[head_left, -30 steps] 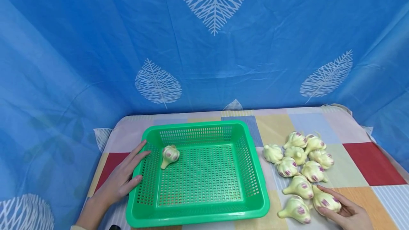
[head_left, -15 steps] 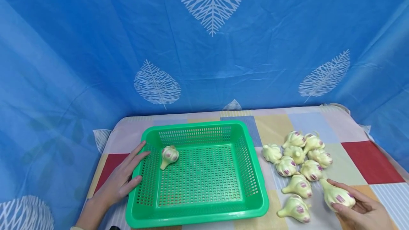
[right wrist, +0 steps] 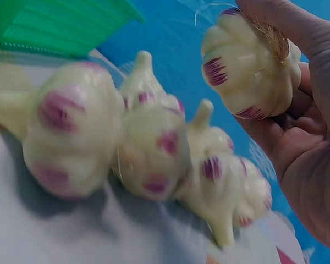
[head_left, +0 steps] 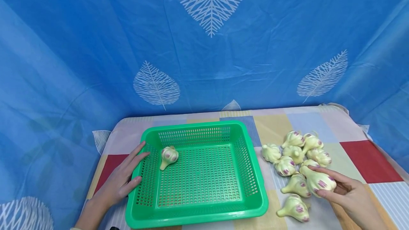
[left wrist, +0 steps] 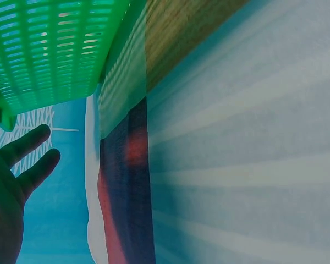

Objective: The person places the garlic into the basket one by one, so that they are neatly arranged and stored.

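Observation:
In the head view my right hand (head_left: 349,191) holds a garlic bulb (head_left: 320,182) between thumb and fingers, its stem towards the pile. The right wrist view shows the same garlic bulb (right wrist: 250,66) raised off the cloth, with root hairs on its base. Several other bulbs (head_left: 294,153) lie bunched on the cloth to the left of that hand. My left hand (head_left: 119,180) rests on the left rim of a green plastic basket (head_left: 198,219), fingers extended. A single garlic bulb (head_left: 169,156) lies inside the basket, towards its left side.
A patchwork tablecloth (head_left: 354,159) covers the table. Behind it hangs a blue curtain (head_left: 243,59) with white leaf prints. A small black object (head_left: 114,228) shows at the bottom edge, left of the basket.
My right hand lifted a garlic bulb from the pile's near side, moved right with it, then came back left over the pile. The left hand and basket stay put.

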A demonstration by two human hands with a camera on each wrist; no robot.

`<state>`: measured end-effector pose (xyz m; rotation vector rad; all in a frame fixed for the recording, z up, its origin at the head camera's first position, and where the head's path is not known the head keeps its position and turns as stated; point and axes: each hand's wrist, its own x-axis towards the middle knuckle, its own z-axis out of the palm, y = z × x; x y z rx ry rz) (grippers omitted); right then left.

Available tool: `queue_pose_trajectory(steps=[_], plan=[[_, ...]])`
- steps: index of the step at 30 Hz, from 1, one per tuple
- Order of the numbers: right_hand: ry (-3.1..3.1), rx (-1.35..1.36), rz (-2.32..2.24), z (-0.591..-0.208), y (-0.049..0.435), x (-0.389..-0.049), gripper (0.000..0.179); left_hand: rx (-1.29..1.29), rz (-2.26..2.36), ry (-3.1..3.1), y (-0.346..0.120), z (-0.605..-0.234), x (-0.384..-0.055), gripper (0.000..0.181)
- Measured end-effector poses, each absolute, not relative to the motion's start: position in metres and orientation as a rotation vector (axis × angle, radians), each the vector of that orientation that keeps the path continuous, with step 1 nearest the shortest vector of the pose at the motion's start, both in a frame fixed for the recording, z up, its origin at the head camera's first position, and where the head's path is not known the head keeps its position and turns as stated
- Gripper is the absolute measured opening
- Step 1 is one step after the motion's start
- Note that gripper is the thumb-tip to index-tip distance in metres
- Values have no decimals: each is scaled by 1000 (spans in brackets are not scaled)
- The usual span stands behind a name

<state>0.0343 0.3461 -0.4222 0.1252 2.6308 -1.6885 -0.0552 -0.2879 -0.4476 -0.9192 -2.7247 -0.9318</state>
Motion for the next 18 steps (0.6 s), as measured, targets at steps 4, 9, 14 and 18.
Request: queue_pose_trajectory(steps=[4,9,14,18], plan=[[2581,7,-1741,-416,334,22,53,-913,-946,-2730,-288,-447,-55,75],[2499,-157,-1854,-408,318,6,53,-912,-937,-2731,-288,-448,-55,75],[2368,-375,-1977,-404,301,-9,51,-913,-924,-2723,-288,-449,-55,74],[2335,-472,-1993,-400,288,-20,51,-911,-919,-2721,-288,-448,-55,74]])
